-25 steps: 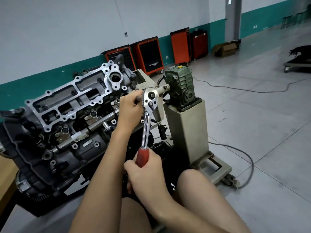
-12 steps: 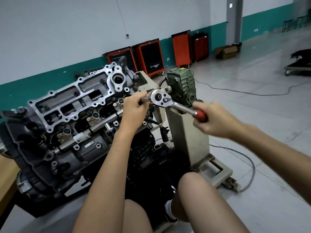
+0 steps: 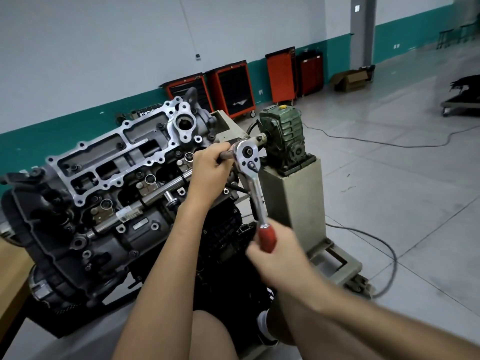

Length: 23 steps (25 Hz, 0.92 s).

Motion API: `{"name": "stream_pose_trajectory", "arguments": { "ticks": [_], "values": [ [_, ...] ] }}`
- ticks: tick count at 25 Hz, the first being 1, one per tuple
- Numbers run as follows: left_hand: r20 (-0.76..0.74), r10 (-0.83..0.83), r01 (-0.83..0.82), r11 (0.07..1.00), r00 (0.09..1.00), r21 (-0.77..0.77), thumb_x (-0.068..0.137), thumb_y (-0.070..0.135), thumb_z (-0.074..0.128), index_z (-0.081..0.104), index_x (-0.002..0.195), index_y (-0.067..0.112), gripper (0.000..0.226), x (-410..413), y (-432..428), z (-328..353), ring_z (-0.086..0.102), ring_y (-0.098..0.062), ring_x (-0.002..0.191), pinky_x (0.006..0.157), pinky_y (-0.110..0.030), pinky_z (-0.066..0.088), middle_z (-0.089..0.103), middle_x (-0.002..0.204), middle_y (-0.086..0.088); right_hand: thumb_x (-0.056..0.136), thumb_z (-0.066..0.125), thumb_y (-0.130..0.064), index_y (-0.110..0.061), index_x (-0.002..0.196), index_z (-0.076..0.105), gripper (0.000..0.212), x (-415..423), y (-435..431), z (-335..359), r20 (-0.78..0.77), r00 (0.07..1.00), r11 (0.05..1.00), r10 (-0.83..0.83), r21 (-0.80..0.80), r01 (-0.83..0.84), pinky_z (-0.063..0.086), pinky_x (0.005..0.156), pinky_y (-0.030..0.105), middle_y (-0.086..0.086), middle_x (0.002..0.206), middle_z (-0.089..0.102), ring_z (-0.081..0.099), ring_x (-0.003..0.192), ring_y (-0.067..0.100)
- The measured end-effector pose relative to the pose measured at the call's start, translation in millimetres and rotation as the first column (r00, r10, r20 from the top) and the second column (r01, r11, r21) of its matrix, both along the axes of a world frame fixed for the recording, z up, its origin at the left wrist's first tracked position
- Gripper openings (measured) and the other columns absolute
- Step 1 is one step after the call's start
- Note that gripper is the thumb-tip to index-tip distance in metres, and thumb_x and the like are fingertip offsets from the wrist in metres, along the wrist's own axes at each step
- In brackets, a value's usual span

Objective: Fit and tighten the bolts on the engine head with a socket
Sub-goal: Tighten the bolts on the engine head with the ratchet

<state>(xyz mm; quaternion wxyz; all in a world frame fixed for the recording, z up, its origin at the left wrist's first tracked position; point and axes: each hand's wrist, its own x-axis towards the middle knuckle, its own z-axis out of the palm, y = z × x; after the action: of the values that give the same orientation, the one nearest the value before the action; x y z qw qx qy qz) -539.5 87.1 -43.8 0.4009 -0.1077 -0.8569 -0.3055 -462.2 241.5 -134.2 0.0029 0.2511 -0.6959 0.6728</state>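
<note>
Steadying the extension bar (image 3: 225, 155), gripped by the left hand (image 3: 207, 170), square to the engine head (image 3: 117, 162) lets the right hand (image 3: 281, 259), clenched on the ratchet handle (image 3: 267, 237), pull evenly.

1 engine head (image 3: 104, 178), 1 ratchet wrench (image 3: 255, 193), 2 hands (image 3: 210, 172) (image 3: 280, 258), 4 tool cabinets (image 3: 231, 89), 1 cardboard box (image 3: 350, 79)
</note>
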Motion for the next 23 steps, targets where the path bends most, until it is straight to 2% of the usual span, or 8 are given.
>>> {"name": "stream_pose_trajectory", "arguments": {
  "ticks": [4,7,9,11,14,17,20,23],
  "values": [
    [0.002,-0.027,0.027,0.998,1.000,0.048,0.078,0.017,0.046,0.043,0.055,0.001,0.028,1.6,8.8,3.4,0.026,-0.005,0.053,0.050,-0.023,0.021,0.034,0.052,0.000,0.078,0.062,0.001,-0.020,0.065,0.044,0.031,-84.8,78.4,44.3,-0.452,0.886,0.896,0.104,0.430,0.114,0.032,0.048,0.022,-0.007,0.051,0.042,0.037,0.045,0.008],
    [-0.007,-0.011,0.012,0.998,1.000,0.068,0.079,0.013,0.046,0.051,0.061,-0.006,0.027,3.6,6.3,3.2,0.028,-0.005,0.051,0.049,-0.020,0.022,0.040,0.053,-0.005,0.077,0.057,-0.020,-0.015,0.071,0.049,0.012,-121.6,89.9,81.5,-0.729,0.671,0.819,0.135,0.463,0.338,0.028,0.050,0.021,-0.009,0.051,0.038,0.035,0.047,0.013],
    [-0.010,0.002,-0.001,0.998,1.000,0.065,0.081,0.009,0.047,0.053,0.063,-0.008,0.025,4.4,4.1,2.2,0.030,-0.004,0.052,0.049,-0.021,0.025,0.045,0.054,-0.014,0.077,0.063,-0.009,-0.024,0.069,0.043,0.026,-109.8,83.8,70.1,-0.680,0.728,0.842,0.091,0.442,0.308,0.029,0.049,0.020,-0.009,0.052,0.038,0.036,0.046,0.011],
    [-0.029,0.014,-0.012,0.998,0.999,0.054,0.083,0.005,0.050,0.053,0.065,-0.012,0.024,3.6,3.8,-0.2,0.033,-0.008,0.055,0.051,-0.026,0.027,0.049,0.058,-0.023,0.077,0.066,0.003,-0.027,0.066,0.039,0.042,-74.5,64.4,35.8,-0.493,0.870,0.924,0.007,0.335,0.183,0.029,0.046,0.017,-0.009,0.051,0.037,0.036,0.045,0.008],
    [-0.035,0.043,-0.042,0.999,0.998,0.031,0.084,0.000,0.055,0.050,0.062,-0.011,0.025,0.4,3.1,-0.9,0.033,-0.012,0.055,0.051,-0.031,0.028,0.048,0.057,-0.024,0.077,0.064,-0.001,-0.021,0.063,0.039,0.035,-4.8,3.7,-2.9,-0.090,0.994,0.996,-0.067,-0.057,0.062,0.030,0.044,0.020,-0.009,0.049,0.034,0.031,0.044,0.004],
    [-0.008,0.049,-0.049,0.999,0.999,0.016,0.079,-0.010,0.056,0.043,0.058,-0.007,0.025,0.4,0.3,0.6,0.030,-0.007,0.054,0.050,-0.028,0.026,0.041,0.052,-0.016,0.073,0.056,-0.012,-0.023,0.061,0.037,0.025,35.9,-52.1,-3.7,0.172,0.981,0.932,0.091,-0.362,-0.023,0.032,0.037,0.020,-0.009,0.045,0.033,0.033,0.036,0.009],
    [0.007,0.020,-0.020,1.000,1.000,-0.004,0.079,-0.006,0.053,0.043,0.058,-0.007,0.023,0.7,-2.8,1.0,0.030,-0.006,0.054,0.050,-0.025,0.025,0.043,0.053,-0.019,0.075,0.058,-0.005,-0.024,0.061,0.039,0.031,17.8,-18.9,-1.8,0.073,0.996,0.988,0.048,-0.152,-0.036,0.031,0.040,0.021,-0.009,0.049,0.034,0.033,0.041,0.008],
    [0.010,-0.019,0.019,1.000,1.000,-0.014,0.078,0.005,0.046,0.046,0.058,-0.006,0.023,0.4,2.7,3.1,0.028,-0.005,0.051,0.048,-0.018,0.022,0.041,0.051,-0.014,0.077,0.062,0.004,-0.022,0.063,0.041,0.037,-49.0,54.4,17.8,-0.265,0.963,0.964,0.043,0.262,0.030,0.030,0.047,0.021,-0.010,0.051,0.037,0.034,0.044,0.005]
  ]
}}
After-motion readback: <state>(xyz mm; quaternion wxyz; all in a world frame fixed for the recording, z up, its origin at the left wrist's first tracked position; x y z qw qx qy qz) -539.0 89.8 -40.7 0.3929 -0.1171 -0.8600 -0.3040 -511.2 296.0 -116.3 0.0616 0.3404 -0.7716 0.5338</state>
